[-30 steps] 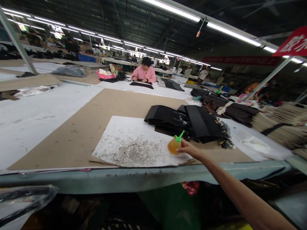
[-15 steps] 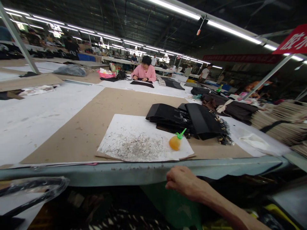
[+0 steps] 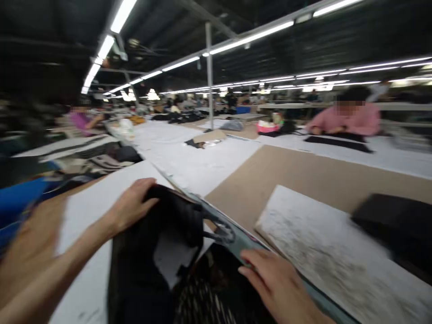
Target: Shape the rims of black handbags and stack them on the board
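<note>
The picture is smeared by motion. My left hand (image 3: pixel 130 207) curls over the top of a black fabric piece (image 3: pixel 151 252) that lies low in front of me on a white surface. My right hand (image 3: pixel 275 283) rests with fingers stretched out by the grey table edge (image 3: pixel 236 238), just above a black patterned part of the fabric. A white sheet strewn with dark thread scraps (image 3: pixel 320 243) lies to the right of that hand on brown cardboard (image 3: pixel 303 171).
A black stack (image 3: pixel 394 220) sits at the right on the cardboard. A person in pink (image 3: pixel 351 119) works across the table, another person (image 3: pixel 83 119) at the far left. A steel post (image 3: pixel 209 76) stands mid-table. Something blue (image 3: pixel 20 193) lies at the left.
The view has swung left. My right hand left the orange bottle and came back to the table edge. My left hand has come into view on black fabric.
</note>
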### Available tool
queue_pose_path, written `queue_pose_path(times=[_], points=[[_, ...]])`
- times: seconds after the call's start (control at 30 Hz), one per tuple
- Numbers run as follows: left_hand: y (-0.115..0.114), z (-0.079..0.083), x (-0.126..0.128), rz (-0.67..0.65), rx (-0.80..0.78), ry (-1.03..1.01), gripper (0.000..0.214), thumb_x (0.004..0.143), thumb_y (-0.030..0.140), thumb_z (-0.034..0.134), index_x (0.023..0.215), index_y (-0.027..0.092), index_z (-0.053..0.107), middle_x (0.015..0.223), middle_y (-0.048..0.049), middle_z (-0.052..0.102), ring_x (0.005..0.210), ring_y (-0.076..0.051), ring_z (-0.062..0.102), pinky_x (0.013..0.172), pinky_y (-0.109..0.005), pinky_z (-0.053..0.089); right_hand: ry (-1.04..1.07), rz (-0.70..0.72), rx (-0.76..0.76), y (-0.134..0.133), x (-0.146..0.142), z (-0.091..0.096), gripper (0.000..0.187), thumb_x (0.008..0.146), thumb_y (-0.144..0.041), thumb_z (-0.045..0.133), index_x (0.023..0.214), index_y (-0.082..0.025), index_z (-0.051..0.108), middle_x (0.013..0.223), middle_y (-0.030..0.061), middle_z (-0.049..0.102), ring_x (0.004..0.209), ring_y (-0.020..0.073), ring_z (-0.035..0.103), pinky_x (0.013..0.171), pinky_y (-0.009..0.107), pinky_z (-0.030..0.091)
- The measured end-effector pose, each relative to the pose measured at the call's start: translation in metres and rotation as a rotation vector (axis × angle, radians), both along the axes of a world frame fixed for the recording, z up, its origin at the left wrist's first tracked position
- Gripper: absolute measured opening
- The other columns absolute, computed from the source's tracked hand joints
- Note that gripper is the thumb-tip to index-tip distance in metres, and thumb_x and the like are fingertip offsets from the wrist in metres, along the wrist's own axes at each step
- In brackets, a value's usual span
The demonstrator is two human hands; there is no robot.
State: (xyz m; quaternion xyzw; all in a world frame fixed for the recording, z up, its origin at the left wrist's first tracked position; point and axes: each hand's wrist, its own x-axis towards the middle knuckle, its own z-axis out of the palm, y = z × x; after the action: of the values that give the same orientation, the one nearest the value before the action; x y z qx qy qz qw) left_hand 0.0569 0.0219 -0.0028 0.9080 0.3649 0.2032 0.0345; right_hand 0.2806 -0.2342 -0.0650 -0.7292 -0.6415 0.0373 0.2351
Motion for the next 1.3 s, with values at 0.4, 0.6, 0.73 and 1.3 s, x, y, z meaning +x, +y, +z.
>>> queue_pose_path(times=[0.4, 0.6, 0.73, 1.3], points=[[-0.005, 0.007, -0.005, -0.191, 0.11, -0.008, 0.031, 0.067, 0.007, 0.048, 0.096, 0.018, 0.051, 0.118, -0.007, 0.047, 0.113, -0.021, 0.039, 0.098, -0.036, 0.033, 0.25, 0.051, 0.076, 0.105, -0.021, 0.02, 0.049, 0.074, -0.041, 0.05, 0.118, -0.022, 0.042, 0.116, 0.007, 0.054, 0.106, 0.0223, 0.05, 0.087, 0.035, 0.041], [-0.005, 0.005, -0.005, -0.124, 0.092, 0.083, 0.056, 0.062, 0.034, 0.066, 0.111, 0.019, 0.044, 0.131, -0.0103, 0.036, 0.119, -0.028, 0.033, 0.098, -0.043, 0.031, 0.34, 0.042, -0.023, 0.136, -0.032, 0.019, 0.046, 0.071, -0.04, 0.052, 0.113, -0.025, 0.044, 0.098, 0.0036, 0.062, 0.087, 0.0202, 0.057, 0.075, 0.031, 0.042], [-0.004, 0.0, -0.014, 0.008, 0.074, 0.095, 0.095, 0.051, 0.057, 0.066, 0.128, 0.018, 0.026, 0.139, -0.0135, 0.022, 0.126, -0.032, 0.021, 0.1, -0.049, 0.023, 0.27, 0.038, -0.003, 0.145, -0.041, 0.016, 0.041, 0.071, -0.04, 0.05, 0.109, -0.024, 0.047, 0.087, 0.003, 0.064, 0.078, 0.0203, 0.058, 0.068, 0.03, 0.041], [-0.013, 0.005, -0.041, -0.128, 0.096, 0.149, 0.065, 0.059, 0.0, 0.045, 0.121, 0.02, 0.034, 0.137, -0.0079, 0.029, 0.122, -0.022, 0.031, 0.101, -0.037, 0.028, 0.591, 0.312, -0.114, 0.162, -0.003, 0.019, 0.021, 0.072, -0.037, 0.048, 0.074, -0.017, 0.057, 0.068, -0.0008, 0.063, 0.067, 0.0185, 0.056, 0.065, 0.027, 0.041]])
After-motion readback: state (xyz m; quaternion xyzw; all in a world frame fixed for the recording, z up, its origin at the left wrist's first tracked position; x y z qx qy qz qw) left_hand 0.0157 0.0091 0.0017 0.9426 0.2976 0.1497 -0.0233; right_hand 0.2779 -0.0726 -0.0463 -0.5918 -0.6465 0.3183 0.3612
